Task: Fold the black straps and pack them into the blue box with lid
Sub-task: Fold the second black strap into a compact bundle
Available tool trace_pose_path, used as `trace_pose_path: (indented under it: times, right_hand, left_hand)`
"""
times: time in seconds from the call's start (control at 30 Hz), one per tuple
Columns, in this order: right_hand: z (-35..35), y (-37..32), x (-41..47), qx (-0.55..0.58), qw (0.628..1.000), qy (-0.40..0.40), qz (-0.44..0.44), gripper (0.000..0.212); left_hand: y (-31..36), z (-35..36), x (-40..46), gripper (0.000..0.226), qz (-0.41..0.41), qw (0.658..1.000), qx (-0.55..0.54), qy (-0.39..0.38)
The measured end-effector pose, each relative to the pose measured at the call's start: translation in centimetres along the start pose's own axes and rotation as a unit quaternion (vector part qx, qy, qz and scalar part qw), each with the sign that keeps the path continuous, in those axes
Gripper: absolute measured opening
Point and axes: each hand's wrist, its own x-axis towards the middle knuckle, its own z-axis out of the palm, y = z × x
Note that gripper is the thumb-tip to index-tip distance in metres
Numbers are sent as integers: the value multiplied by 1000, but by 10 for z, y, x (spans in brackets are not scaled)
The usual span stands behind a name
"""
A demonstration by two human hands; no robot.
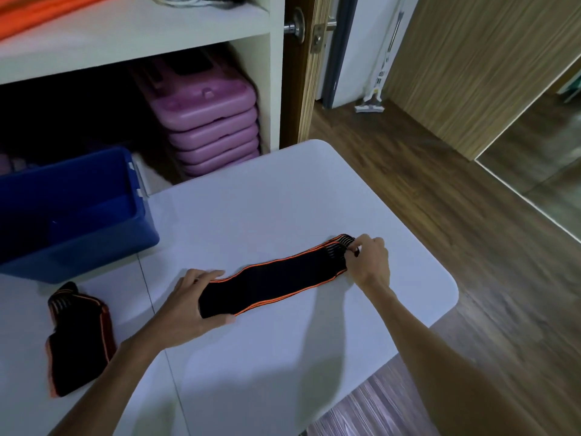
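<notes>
I observe one black strap [273, 283] with orange edging laid out flat on the white table [251, 357], running from near left to far right across its middle. My left hand [191, 305] grasps the strap's near-left end, thumb below and fingers over the far edge. My right hand [369, 262] pinches the far-right end, where grey ribbing shows, between fingertips and thumb; that end is lifted slightly off the surface. A second folded strap [77, 338], also black with orange trim, lies on the table at the near left, well apart from both hands. The blue box [94, 243] stands at the far left of the table, open at the top; I see no strap inside it from this angle, though part of its interior is in shadow. No lid is visible. Behind the box and table, a white shelving unit [273, 89] holds a stack of pink cases [210, 127] on its lower level. To the right, a wooden floor [440, 199] extends past the table, with a door [298, 58] ajar and a white mop [380, 73] leaning against the far wall.
</notes>
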Motion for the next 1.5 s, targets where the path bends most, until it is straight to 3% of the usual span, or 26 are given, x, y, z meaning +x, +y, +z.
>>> trace_pose_path:
  times: [0.13,0.3,0.47,0.77,0.9,1.0,1.07,1.13,1.3,1.5]
  right_hand:
    - [4,6,1,42,999,-2,14,25]
    - [0,1,11,82,996,6,15,32]
    - [4,-13,20,70,997,43,0,26]
    - [41,-84,36,10,994,16,-104,10]
    - [62,-120,39,66,986,-62,-141,26]
    - [72,-120,34,42,971,-125,-199,48]
    - [76,-113,31,22,965,-146,-215,53]
    - [83,-106,32,10,965,-147,-217,53]
    - [89,-106,44,17,977,-87,-194,28]
    - [83,-121,61,-2,985,-28,-172,10]
  left_hand:
    - [-4,10,7,56,-26,995,-40,86]
    - [0,11,22,46,-58,996,-26,61]
    - [5,16,-5,18,-129,989,-67,31]
    - [22,51,-80,26,-250,955,-141,75]
    - [44,65,-97,30,-273,934,-228,37]
    - [50,66,-108,39,-247,957,-150,1]
    - [49,57,-102,42,-221,973,-39,56]
    - [55,48,-80,41,-176,978,-9,109]
    - [83,64,-31,43,-208,972,28,104]
    - [89,94,-46,26,-252,955,14,154]
